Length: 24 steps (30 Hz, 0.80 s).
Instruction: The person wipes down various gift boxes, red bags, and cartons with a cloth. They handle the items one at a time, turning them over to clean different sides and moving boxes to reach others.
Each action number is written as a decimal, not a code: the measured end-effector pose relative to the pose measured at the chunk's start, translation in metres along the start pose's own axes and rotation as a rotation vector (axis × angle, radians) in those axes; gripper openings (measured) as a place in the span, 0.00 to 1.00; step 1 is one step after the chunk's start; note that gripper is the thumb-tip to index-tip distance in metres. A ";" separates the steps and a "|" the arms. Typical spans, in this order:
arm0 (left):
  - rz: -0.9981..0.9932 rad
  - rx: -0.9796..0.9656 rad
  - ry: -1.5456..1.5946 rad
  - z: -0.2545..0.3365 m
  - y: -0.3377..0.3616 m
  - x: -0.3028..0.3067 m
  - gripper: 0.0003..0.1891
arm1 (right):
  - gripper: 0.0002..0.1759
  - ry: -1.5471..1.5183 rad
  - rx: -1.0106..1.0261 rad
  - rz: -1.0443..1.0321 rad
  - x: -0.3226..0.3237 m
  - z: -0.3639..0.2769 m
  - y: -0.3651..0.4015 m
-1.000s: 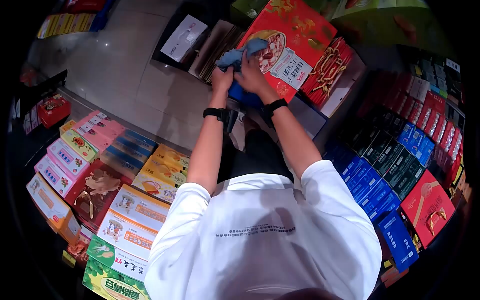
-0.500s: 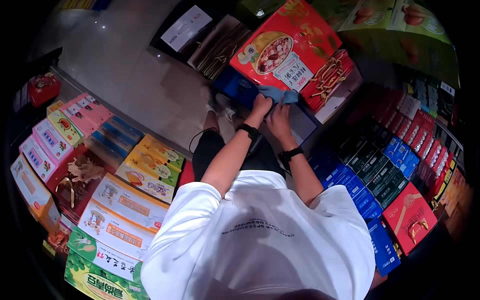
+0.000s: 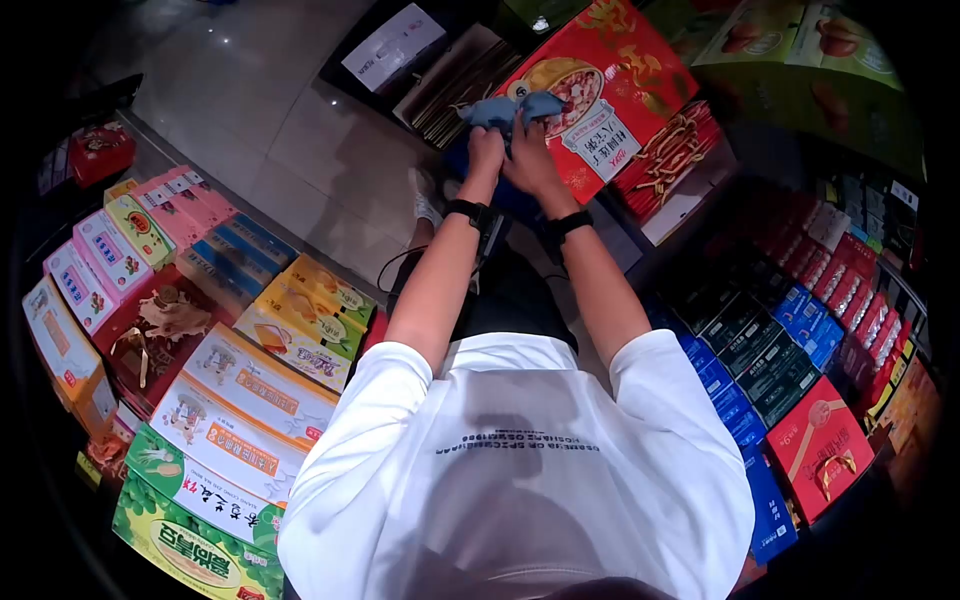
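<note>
A blue-grey cloth point(image 3: 508, 108) is bunched between my two hands at the left edge of a large red gift box point(image 3: 640, 70) with a picture of a bowl of porridge. My left hand point(image 3: 486, 152) is closed around the cloth's lower left side, knuckles up. Close beside it, my right hand point(image 3: 530, 155) grips the cloth's right part, its fingers bent over it and pointing away from me. Dark bands sit on both wrists. Under my hands is a dark blue box point(image 3: 455, 155), mostly covered by them.
Stacked bags point(image 3: 460, 85) with cords stand behind the cloth, beside a dark box with a white label point(image 3: 393, 46). Colourful cartons point(image 3: 255, 375) fill the left display. On the right are blue and dark boxes point(image 3: 760, 350) and a red box point(image 3: 820, 448). Grey tiled floor point(image 3: 250, 110) lies ahead left.
Both hands have moved forward and to the left with the cloth, from the red box's lower front to its left edge near the bags. My arms are stretched further out.
</note>
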State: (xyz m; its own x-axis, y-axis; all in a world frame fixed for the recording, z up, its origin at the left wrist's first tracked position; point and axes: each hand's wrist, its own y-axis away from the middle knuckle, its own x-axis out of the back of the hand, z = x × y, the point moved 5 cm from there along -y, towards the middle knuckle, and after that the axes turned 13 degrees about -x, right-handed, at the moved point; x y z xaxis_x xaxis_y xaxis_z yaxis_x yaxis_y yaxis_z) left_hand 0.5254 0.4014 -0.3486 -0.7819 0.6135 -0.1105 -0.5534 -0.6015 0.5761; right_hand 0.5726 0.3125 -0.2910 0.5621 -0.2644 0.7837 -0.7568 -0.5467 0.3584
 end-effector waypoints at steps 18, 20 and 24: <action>-0.083 -0.018 0.236 0.005 -0.007 0.011 0.11 | 0.53 0.085 -0.077 0.074 0.003 0.008 0.009; -0.046 0.031 0.220 -0.006 -0.016 0.016 0.12 | 0.53 0.064 -0.076 0.082 0.007 -0.003 -0.003; -0.145 0.145 0.615 -0.035 -0.005 -0.008 0.19 | 0.50 -0.003 -0.102 0.070 0.001 -0.003 0.000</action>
State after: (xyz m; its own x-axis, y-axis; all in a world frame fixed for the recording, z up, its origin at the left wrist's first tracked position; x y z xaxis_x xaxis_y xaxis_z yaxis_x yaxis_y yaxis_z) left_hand 0.5244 0.3817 -0.3795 -0.7477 0.2526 -0.6141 -0.6550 -0.4332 0.6192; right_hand 0.5721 0.3143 -0.2890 0.5080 -0.3016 0.8069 -0.8240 -0.4430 0.3532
